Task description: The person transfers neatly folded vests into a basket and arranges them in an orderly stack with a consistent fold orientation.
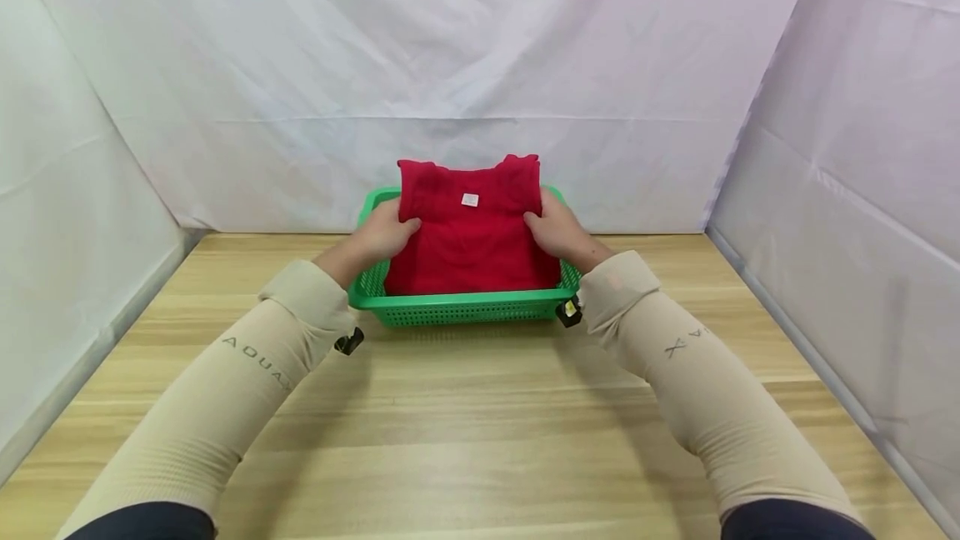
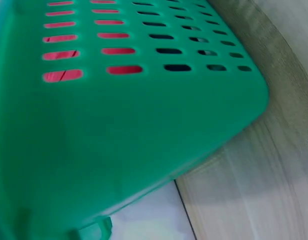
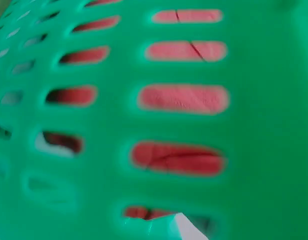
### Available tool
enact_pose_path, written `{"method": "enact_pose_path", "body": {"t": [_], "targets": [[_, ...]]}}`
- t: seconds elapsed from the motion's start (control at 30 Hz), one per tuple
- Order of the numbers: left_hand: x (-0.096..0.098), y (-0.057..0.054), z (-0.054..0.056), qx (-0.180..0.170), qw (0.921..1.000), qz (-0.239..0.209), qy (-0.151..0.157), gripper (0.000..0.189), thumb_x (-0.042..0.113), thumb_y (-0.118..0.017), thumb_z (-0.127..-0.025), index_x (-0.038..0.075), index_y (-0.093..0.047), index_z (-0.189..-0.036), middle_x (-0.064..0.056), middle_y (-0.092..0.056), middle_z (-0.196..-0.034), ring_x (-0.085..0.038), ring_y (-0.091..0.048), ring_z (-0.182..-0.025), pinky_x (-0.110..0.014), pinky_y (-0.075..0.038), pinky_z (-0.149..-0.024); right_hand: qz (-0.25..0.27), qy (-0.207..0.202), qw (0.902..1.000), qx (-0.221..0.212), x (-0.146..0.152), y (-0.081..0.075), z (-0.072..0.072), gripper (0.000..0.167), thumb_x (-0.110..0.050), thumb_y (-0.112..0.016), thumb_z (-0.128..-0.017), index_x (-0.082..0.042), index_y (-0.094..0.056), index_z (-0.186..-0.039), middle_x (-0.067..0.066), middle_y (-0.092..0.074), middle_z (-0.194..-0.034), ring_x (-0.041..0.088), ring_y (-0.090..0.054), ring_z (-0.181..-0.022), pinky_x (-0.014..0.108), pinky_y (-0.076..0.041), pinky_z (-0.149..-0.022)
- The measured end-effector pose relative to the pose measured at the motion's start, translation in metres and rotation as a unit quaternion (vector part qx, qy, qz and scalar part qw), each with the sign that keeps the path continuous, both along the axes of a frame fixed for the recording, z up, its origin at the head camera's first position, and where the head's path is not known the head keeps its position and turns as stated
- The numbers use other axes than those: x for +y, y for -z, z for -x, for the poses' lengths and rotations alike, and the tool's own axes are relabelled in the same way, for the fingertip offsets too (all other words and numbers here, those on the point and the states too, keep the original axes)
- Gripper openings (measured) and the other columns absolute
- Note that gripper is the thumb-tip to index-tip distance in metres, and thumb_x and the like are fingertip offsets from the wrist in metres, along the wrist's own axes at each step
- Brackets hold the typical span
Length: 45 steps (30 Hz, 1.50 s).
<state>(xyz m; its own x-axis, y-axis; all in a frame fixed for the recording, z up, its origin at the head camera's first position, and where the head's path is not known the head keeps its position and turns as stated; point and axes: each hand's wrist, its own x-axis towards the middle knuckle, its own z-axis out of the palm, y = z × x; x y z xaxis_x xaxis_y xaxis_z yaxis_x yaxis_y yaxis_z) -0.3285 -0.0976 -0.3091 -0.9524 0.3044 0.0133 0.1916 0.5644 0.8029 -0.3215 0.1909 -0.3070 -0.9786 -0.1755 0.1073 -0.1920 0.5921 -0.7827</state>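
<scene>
A red folded garment (image 1: pixel 472 250) with a small white label (image 1: pixel 470 200) near its neckline stands partly inside a green perforated plastic basket (image 1: pixel 465 300). My left hand (image 1: pixel 384 232) grips its left side, thumb on the front and the other fingers hidden behind. On the opposite side my right hand (image 1: pixel 558 230) holds the cloth the same way. The garment's top edge rises above the basket's back rim. Both wrist views are filled by the slotted basket wall (image 2: pixel 129 120), and red cloth (image 3: pixel 184 97) shows through the slots in the right one.
The basket sits at the far part of a wood-grain table (image 1: pixel 465 423). Close behind it hangs a white cloth backdrop (image 1: pixel 450 48), with white side walls at left and right. Dark wrist-camera parts (image 1: pixel 568 312) stick out near the basket's front corners.
</scene>
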Motion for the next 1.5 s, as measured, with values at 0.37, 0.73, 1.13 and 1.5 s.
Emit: {"method": "enact_pose_path", "body": {"t": [0.37,0.73,1.13,1.5], "targets": [[0.002,0.015,0.002,-0.011,0.9996,0.026,0.004,0.042,0.014,-0.05,-0.104,0.005,-0.041,-0.143,-0.017,-0.054,-0.135,-0.033,-0.056,-0.12,-0.049,-0.052,-0.101,-0.061,0.011,0.9974,-0.036,0.005,0.011,-0.001,0.056,-0.015,-0.054,-0.102,-0.006,-0.029,-0.151,0.018,-0.048,-0.143,0.034,-0.053,-0.125,0.051,-0.049,-0.103],[0.0,0.015,-0.002,-0.032,0.9982,0.051,0.004,0.056,0.014,-0.047,-0.105,0.006,-0.022,-0.155,-0.022,-0.05,-0.134,-0.035,-0.053,-0.123,-0.049,-0.051,-0.1,-0.132,-0.019,0.9893,-0.06,0.004,0.017,-0.006,0.07,-0.007,-0.052,-0.1,-0.013,-0.016,-0.159,0.019,-0.054,-0.137,0.029,-0.059,-0.107,0.038,-0.052,-0.083],[0.003,0.019,-0.012,0.047,0.9778,0.204,0.001,0.083,0.022,-0.058,-0.1,0.007,-0.003,-0.16,-0.026,-0.029,-0.157,-0.044,-0.032,-0.145,-0.057,-0.041,-0.11,-0.209,-0.065,0.975,0.04,-0.017,0.028,-0.026,0.054,-0.016,-0.056,-0.099,-0.008,-0.041,-0.15,0.017,-0.026,-0.162,0.035,-0.021,-0.152,0.053,-0.036,-0.116],[0.031,0.031,-0.02,0.114,0.9163,0.367,0.113,0.064,0.031,-0.063,-0.097,0.012,-0.038,-0.154,-0.016,-0.03,-0.162,-0.037,-0.026,-0.151,-0.058,-0.03,-0.118,-0.305,-0.115,0.9453,-0.014,-0.02,0.043,-0.012,0.059,-0.028,-0.055,-0.102,-0.009,-0.035,-0.155,0.02,-0.021,-0.165,0.038,-0.015,-0.154,0.052,-0.024,-0.123]]}}
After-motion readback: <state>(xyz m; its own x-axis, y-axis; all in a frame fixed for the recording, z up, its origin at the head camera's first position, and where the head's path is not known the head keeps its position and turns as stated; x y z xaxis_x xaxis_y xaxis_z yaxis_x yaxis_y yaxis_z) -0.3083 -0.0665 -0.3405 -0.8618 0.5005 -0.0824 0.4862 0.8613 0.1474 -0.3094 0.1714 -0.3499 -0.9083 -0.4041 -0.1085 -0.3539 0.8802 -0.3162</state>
